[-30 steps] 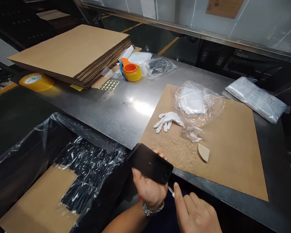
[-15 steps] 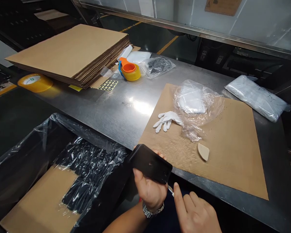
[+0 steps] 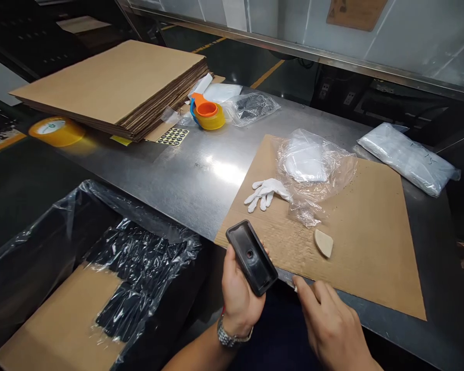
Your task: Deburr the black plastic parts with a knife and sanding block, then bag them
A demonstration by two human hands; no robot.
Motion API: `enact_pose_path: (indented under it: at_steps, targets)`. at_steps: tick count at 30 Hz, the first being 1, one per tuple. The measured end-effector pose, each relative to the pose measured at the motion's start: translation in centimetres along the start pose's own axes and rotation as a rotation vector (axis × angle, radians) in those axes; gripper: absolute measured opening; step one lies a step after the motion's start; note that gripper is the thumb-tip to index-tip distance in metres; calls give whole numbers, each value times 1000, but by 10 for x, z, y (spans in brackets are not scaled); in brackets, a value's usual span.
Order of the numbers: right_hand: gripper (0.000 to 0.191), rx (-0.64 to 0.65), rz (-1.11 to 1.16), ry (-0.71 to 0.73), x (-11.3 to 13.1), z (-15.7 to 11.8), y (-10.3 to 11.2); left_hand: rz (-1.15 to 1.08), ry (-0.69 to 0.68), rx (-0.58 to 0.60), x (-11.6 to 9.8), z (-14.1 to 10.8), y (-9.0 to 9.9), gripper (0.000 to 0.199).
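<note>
A black, tray-shaped plastic part (image 3: 258, 265) with a small hole in its middle lies tilted in my left hand (image 3: 242, 296), fingers wrapped round its sides and its hollow face up. My right hand (image 3: 328, 319) is closed around a thin tool (image 3: 290, 280); only its tip and a bit of white handle show, a little right of the part's lower end. Beyond the hands, a white glove (image 3: 268, 193) and a beige wedge-shaped block (image 3: 324, 243) rest on a flat cardboard sheet (image 3: 371, 247).
Crumpled clear plastic with white contents (image 3: 305, 159) lies on the cardboard. Stacked cardboard (image 3: 112, 82), a tape dispenser (image 3: 211, 114), a tape roll (image 3: 56, 131) and a sticker sheet (image 3: 173, 136) are on the metal table (image 3: 170, 180). A plastic-lined box (image 3: 62, 319) with wrapped black parts stands lower left.
My left hand has turned the black part so its hollow face and hole show. My right hand has moved right with the tool, away from the part's edge.
</note>
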State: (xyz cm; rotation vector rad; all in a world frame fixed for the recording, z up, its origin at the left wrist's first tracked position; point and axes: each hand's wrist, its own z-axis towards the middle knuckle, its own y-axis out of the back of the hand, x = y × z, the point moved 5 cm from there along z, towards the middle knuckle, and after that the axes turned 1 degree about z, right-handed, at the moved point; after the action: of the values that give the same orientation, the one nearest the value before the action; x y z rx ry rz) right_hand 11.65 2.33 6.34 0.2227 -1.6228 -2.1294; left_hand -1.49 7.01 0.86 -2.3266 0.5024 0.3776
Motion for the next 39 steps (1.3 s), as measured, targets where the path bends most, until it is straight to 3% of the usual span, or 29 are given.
enact_pose_path:
  at_steps: [6,14,39]
  targets:
    - [32,22,6,12,-5,-3,4,24,54,63,1,-2,-3,40]
    - [31,26,-23,50,3,-2,6,29,10,91,0,-6,-5,43]
    - [30,106,-69,52,-1,-8,1,36,17,86,4,-9,-1,41]
